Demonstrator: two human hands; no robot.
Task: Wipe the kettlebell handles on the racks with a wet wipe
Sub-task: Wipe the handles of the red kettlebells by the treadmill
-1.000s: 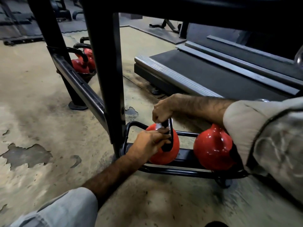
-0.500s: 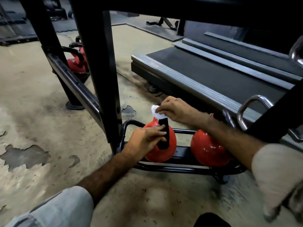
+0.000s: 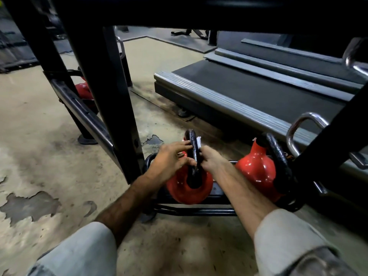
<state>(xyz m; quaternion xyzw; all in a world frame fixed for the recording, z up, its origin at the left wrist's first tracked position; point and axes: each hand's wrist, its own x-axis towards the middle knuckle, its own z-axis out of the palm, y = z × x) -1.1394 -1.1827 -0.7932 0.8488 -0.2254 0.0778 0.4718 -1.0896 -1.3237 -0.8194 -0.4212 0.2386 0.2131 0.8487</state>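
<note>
The left hand point(image 3: 171, 158) and right hand point(image 3: 212, 159) are bare, with no gloves, rings or watch. Both forearms are uncovered and hairy, each emerging from a loose, pale grey-beige sleeve point(image 3: 286, 234) pushed up below the elbow. The cloth looks faded and lightly smudged, darker at the right sleeve's lower edge.

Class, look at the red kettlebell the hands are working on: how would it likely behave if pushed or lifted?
The red kettlebell looks solid, so probably heavy for its size. Its rounded body might rock within the rack. The textured black handle, held between the left hand and right hand, likely resists slipping.
</note>
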